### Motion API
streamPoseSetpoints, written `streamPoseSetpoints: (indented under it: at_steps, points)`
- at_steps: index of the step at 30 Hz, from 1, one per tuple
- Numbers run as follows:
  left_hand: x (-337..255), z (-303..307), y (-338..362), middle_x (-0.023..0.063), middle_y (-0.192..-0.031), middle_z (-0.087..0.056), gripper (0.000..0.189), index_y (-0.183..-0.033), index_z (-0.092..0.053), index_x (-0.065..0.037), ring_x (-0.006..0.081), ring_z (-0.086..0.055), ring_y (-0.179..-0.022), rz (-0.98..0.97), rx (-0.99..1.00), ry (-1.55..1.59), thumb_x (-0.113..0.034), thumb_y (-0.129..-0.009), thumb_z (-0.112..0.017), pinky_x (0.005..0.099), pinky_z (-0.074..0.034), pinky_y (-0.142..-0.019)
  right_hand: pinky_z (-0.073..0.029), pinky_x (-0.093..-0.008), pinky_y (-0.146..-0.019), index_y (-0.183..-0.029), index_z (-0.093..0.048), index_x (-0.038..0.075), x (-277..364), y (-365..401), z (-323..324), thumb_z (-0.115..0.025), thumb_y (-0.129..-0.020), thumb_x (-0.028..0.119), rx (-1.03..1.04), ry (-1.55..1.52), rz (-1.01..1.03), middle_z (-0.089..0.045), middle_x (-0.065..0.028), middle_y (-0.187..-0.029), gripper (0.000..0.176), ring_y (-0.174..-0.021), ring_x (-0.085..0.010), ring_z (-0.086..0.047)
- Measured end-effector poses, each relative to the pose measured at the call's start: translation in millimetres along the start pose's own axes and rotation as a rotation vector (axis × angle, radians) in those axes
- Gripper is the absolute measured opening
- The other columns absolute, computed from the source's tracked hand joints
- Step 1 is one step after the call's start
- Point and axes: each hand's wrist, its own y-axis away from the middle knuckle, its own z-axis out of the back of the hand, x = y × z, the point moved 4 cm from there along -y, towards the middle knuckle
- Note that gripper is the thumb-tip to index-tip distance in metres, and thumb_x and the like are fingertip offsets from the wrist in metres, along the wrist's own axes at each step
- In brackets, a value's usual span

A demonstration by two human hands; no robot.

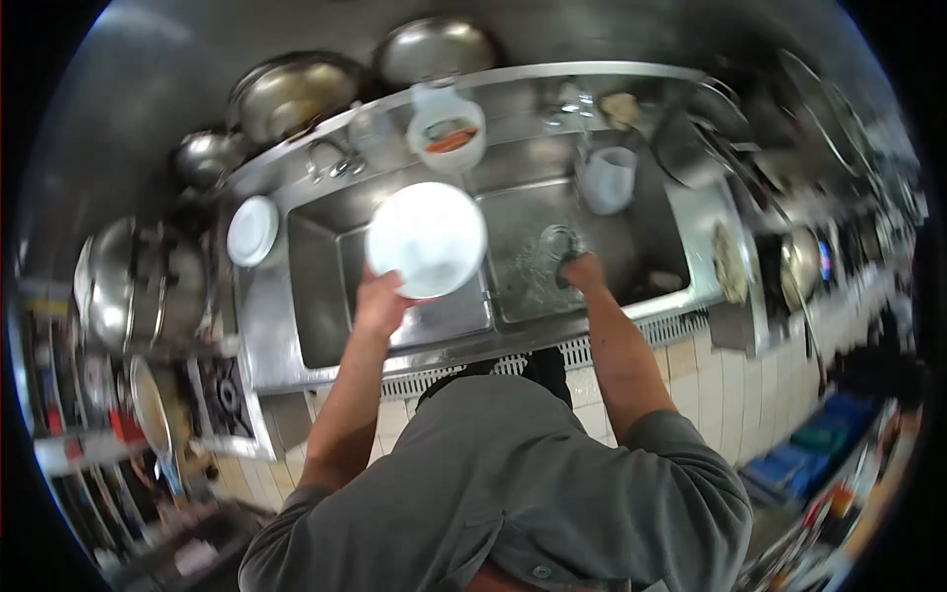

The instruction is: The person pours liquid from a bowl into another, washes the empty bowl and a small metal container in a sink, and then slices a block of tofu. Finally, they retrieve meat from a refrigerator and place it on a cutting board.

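My left hand point(381, 302) is closed on the near rim of a white round plate point(427, 240), held over the left basin and the divider of the steel sink. Over the right basin point(518, 212), my right hand point(584, 271) is closed on a dark scrubber point(565, 271), its details too small to tell. Rippling water point(547, 259) lies just beyond and left of that hand. A clear plastic jug point(609, 180) stands at the back of the right basin. The plate and my right hand are apart.
Behind the plate sits a white container point(449, 141) with orange items, near the faucet point(340, 166). A stack of white plates point(254, 231) is on the left counter. A large pot point(123, 281) stands far left; pans point(691, 148) crowd the back right.
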Motion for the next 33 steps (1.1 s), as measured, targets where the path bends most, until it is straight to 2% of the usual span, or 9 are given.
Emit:
streamPoseSetpoints:
  at_steps: [6, 7, 9, 13, 17, 20, 24, 27, 33]
  points:
    - [47, -132, -49, 0.0195, -0.137, -0.047, 0.077, -0.15, -0.019, -0.016, 0.0415, -0.064, -0.111, -0.027, -0.124, -0.17, 0.002, -0.081, -0.046, 0.0567, -0.065, -0.071, -0.056, -0.0434, -0.081, -0.101, -0.068, -0.004, 6, -122, -8, -0.059, -0.089, 0.016, -0.033, -0.083, 0.273, -0.071, -0.0206, -0.1, 0.025, -0.097, -0.0334, -0.069]
    - [56, -149, -68, 0.0195, -0.137, -0.047, 0.077, -0.15, -0.019, -0.016, 0.0415, -0.064, -0.111, -0.037, -0.121, -0.17, 0.002, -0.081, -0.046, 0.0567, -0.065, -0.071, -0.056, -0.0421, -0.079, -0.103, -0.066, -0.004, 10, -132, -7, -0.058, -0.09, 0.012, 0.01, -0.562, 0.421, -0.07, -0.018, -0.096, 0.021, -0.094, -0.0325, -0.068]
    - [86, -174, -107, 0.0236, -0.137, -0.047, 0.078, -0.149, -0.019, -0.013, 0.0467, -0.061, -0.114, 0.103, -0.091, -0.011, 0.004, -0.077, -0.045, 0.0627, -0.063, -0.075, -0.055, -0.0383, -0.076, -0.108, -0.062, -0.002, 20, -160, -15, -0.056, -0.094, 0.006, 0.281, -1.862, -0.188, -0.066, -0.0107, -0.091, 0.017, -0.086, -0.0267, -0.066]
    - [139, -206, -178, 0.0261, -0.136, -0.048, 0.07, -0.145, -0.022, -0.01, 0.0477, -0.064, -0.108, 0.144, -0.139, 0.049, 0.006, -0.08, -0.044, 0.0626, -0.063, -0.072, -0.052, -0.031, -0.073, -0.109, -0.064, 0.0, 54, -118, 148, -0.06, -0.095, 0.006, -0.307, -1.332, 0.037, -0.067, -0.0071, -0.089, 0.015, -0.081, -0.0156, -0.062]
    - [181, -237, -227, 0.0249, -0.134, -0.051, 0.071, -0.148, -0.023, -0.011, 0.0491, -0.063, -0.109, 0.244, -0.474, -0.141, 0.004, -0.082, -0.044, 0.0655, -0.061, -0.073, -0.044, -0.0206, -0.067, -0.119, -0.065, 0.005, 100, -165, 209, -0.055, -0.093, 0.0, -0.128, -1.229, 0.386, -0.065, -0.0019, -0.089, 0.029, -0.078, -0.0062, -0.057]
    - [219, -241, -272, 0.0277, -0.135, -0.052, 0.077, -0.154, -0.023, -0.014, 0.0501, -0.059, -0.112, 0.244, -0.308, -1.097, 0.002, -0.082, -0.048, 0.061, -0.055, -0.087, -0.051, -0.034, -0.078, -0.136, -0.057, 0.007, 163, -181, 265, -0.057, -0.088, 0.006, -0.115, -0.559, 0.367, -0.069, -0.0079, -0.102, 0.047, -0.089, -0.02, -0.064]
    - [259, -207, -276, 0.0253, -0.146, -0.045, 0.082, -0.16, -0.021, -0.018, 0.0422, -0.047, -0.132, -0.161, -0.029, -1.7, 0.0, -0.085, -0.049, 0.0488, -0.045, -0.105, -0.057, -0.0406, -0.068, -0.123, -0.063, 0.005, 158, -307, 200, -0.06, -0.095, 0.029, 0.253, -0.725, 0.284, -0.07, -0.012, -0.103, 0.037, -0.077, -0.0238, -0.068]
    - [229, -199, -233, 0.0199, -0.16, -0.023, 0.087, -0.159, -0.023, -0.027, 0.0417, -0.042, -0.137, 0.162, 0.094, -1.959, 0.003, -0.084, -0.054, 0.0454, -0.047, -0.108, -0.055, -0.0418, -0.057, -0.1, -0.071, 0.001, 168, -275, 234, -0.06, -0.094, 0.052, 0.187, -0.472, 0.127, -0.069, -0.0152, -0.084, 0.052, -0.066, -0.0259, -0.067]
    - [184, -176, -134, 0.0208, -0.157, -0.027, 0.086, -0.154, -0.034, -0.023, 0.0454, -0.039, -0.137, -0.26, 0.154, -2.053, 0.008, -0.077, -0.057, 0.0482, -0.045, -0.108, -0.055, -0.0422, -0.078, -0.116, -0.061, -0.008, 89, -167, 163, -0.061, -0.093, 0.053, -0.552, -0.61, 0.177, -0.069, -0.0249, -0.104, 0.065, -0.092, -0.0335, -0.07]
